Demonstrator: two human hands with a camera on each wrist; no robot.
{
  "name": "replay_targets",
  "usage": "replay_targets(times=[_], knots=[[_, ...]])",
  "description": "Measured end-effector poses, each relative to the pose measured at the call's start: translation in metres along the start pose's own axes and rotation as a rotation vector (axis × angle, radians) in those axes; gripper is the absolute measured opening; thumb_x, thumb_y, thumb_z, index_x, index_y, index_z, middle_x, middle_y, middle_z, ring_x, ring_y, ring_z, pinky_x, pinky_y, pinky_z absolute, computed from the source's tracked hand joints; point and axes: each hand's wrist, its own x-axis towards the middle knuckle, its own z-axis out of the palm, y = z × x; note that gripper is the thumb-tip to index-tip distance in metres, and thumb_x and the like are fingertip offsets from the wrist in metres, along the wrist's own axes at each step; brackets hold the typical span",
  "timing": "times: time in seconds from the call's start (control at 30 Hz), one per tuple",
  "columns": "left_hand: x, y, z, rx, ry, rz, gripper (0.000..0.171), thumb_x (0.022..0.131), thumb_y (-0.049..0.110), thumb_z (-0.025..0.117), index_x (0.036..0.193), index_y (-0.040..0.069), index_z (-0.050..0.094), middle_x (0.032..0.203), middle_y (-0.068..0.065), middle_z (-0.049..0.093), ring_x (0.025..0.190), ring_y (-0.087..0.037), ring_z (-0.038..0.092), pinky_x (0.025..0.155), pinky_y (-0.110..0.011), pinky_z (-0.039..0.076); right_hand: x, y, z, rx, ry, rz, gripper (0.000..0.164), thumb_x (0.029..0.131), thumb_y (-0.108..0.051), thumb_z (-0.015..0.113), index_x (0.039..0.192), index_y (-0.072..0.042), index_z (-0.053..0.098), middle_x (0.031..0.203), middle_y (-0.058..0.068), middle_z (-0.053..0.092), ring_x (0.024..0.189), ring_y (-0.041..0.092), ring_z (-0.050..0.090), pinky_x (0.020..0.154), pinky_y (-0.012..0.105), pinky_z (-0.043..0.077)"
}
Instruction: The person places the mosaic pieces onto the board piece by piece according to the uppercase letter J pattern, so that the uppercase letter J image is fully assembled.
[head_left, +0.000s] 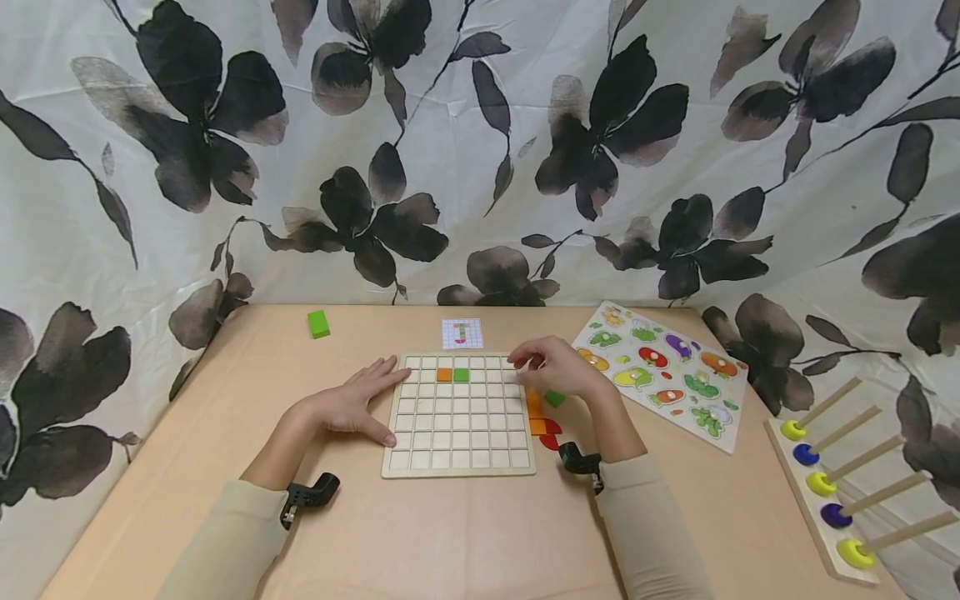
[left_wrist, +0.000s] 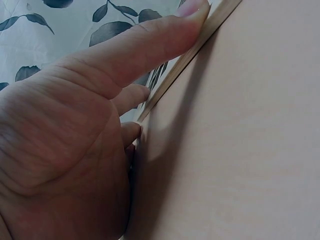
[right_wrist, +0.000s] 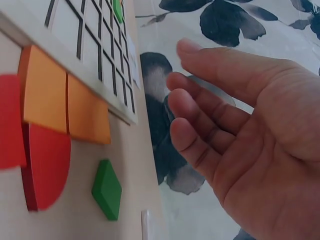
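A white wooden grid board (head_left: 458, 460) lies on the table, an orange square (head_left: 445, 375) and a green square (head_left: 461, 375) side by side in its upper rows. My left hand (head_left: 348, 400) rests at the board's left side. In the left wrist view its thumb (left_wrist: 150, 42) touches the wooden rim. Over the board's upper right corner hovers my right hand (head_left: 558, 371), fingers loosely bent. The right wrist view shows nothing between those fingers. Beside the board's right edge lie orange squares (right_wrist: 46, 92), red rounded pieces (right_wrist: 48, 165) and a green piece (right_wrist: 107, 190).
A small pattern card (head_left: 462, 333) lies behind the board. Farther left is a green block (head_left: 318, 324). A vegetable picture board (head_left: 626, 358) lies to the right, and a peg stand (head_left: 817, 508) with yellow and blue rings stands at the far right. A floral curtain (head_left: 480, 167) hangs behind.
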Motion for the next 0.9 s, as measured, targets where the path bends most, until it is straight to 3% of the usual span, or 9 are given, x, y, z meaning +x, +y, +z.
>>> replay_targets(times=[0.47, 0.9], knots=[[0.001, -0.001, -0.001, 0.001, 0.005, -0.001, 0.122, 0.071, 0.051, 0.091, 0.166, 0.014, 0.025, 0.175, -0.021, 0.001, 0.161, -0.046, -0.004, 0.126, -0.069, 0.004, 0.000, 0.021, -0.005, 0.000, -0.057, 0.093, 0.023, 0.090, -0.009, 0.081, 0.112, -0.009, 0.077, 0.101, 0.004, 0.072, 0.092, 0.026, 0.061, 0.084, 0.034, 0.053], [0.001, -0.001, 0.000, 0.002, 0.002, -0.008, 0.121, 0.071, 0.052, 0.091, 0.167, 0.015, 0.025, 0.175, -0.020, 0.000, 0.161, -0.045, -0.005, 0.126, -0.070, 0.004, 0.000, 0.031, -0.002, -0.016, -0.144, 0.149, 0.015, 0.089, -0.004, 0.080, 0.102, -0.012, 0.078, 0.092, 0.004, 0.071, 0.086, 0.023, 0.061, 0.072, 0.030, 0.053]])
